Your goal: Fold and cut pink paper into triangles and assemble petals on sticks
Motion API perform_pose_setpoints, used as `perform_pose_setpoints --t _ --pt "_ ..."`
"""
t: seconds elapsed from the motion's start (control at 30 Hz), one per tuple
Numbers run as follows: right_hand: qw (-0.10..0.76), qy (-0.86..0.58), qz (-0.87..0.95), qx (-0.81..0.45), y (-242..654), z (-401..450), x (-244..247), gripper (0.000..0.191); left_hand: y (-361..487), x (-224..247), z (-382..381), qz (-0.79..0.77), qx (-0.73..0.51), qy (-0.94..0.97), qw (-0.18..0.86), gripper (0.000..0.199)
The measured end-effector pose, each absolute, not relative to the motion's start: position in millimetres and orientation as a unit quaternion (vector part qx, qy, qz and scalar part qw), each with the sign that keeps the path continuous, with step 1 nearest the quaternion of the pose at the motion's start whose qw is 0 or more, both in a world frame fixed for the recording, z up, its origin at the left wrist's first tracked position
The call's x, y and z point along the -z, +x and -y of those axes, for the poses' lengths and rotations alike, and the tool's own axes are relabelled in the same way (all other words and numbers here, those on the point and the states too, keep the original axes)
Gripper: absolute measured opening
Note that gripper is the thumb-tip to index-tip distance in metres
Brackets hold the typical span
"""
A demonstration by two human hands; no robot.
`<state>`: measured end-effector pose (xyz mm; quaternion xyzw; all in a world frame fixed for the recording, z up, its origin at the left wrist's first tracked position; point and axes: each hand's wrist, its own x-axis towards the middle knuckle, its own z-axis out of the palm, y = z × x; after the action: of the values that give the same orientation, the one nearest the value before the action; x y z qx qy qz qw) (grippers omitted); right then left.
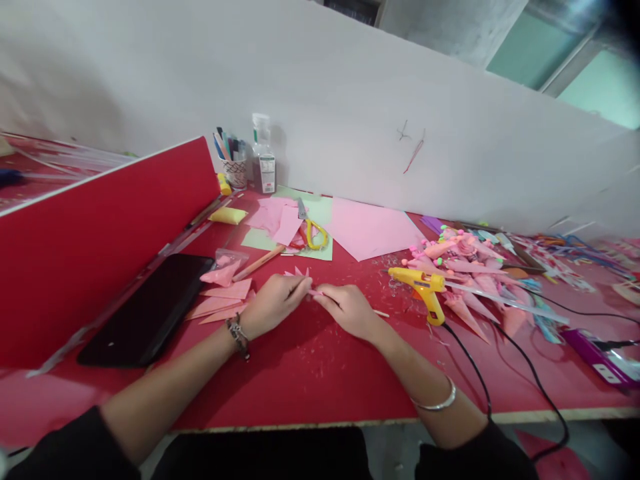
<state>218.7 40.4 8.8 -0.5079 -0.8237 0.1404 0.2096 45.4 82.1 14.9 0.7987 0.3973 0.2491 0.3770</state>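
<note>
Both hands meet over the middle of the red table (320,380). My left hand (277,303) pinches a small pink paper piece (299,272) whose pointed tips stick up behind the fingers. My right hand (347,308) has its thumb and fingertips closed on the near end of that same pink piece. The fingers hide most of its shape. Folded pink paper strips (227,293) lie beside my left wrist. Beyond the hands, yellow-handled scissors (316,235) rest on pink and pale green paper. A thin pale stick (381,313) lies behind my right hand.
A black phone (150,310) lies at left by a red upright panel (100,247). On the right are a yellow glue gun (425,287) with a black cable, a pile of pink paper cones (470,267) and a purple power strip (597,360). A bottle (265,163) and pen cup (234,172) stand behind.
</note>
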Motion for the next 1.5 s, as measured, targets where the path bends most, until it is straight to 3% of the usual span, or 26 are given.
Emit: perform_pose_setpoints --t 0.1,0.2,0.37,0.6,1.0,1.17,1.33,1.5 --pt "0.244 -0.463 0.802 -0.287 219 -37 -18 0.038 39 -20 -85 -0.320 -0.241 0.882 0.249 0.033" --pt "0.268 -0.450 0.790 -0.318 218 -36 -21 0.037 38 -22 -83 -0.311 -0.245 0.882 0.254 0.038" --pt "0.277 -0.478 0.821 -0.140 217 -37 -8 0.032 49 -21 -75 -0.417 -0.255 0.756 0.435 0.043" --pt "0.144 -0.483 0.851 0.149 217 -38 -1 0.027 53 -14 -73 -0.448 -0.252 0.612 0.601 0.043" --pt "0.117 -0.456 0.845 0.255 209 -34 -4 0.027 47 -11 -79 -0.399 -0.221 0.538 0.709 0.039" --pt "0.111 -0.479 0.836 0.243 204 -34 -3 0.025 47 -14 -79 -0.404 -0.234 0.571 0.675 0.041" --pt "0.137 -0.549 0.800 0.200 211 -38 -3 0.023 47 -18 -83 -0.436 -0.315 0.673 0.508 0.047" --pt "0.177 -0.646 0.729 0.141 226 -43 -6 0.027 42 -13 -94 -0.461 -0.397 0.690 0.393 0.035"
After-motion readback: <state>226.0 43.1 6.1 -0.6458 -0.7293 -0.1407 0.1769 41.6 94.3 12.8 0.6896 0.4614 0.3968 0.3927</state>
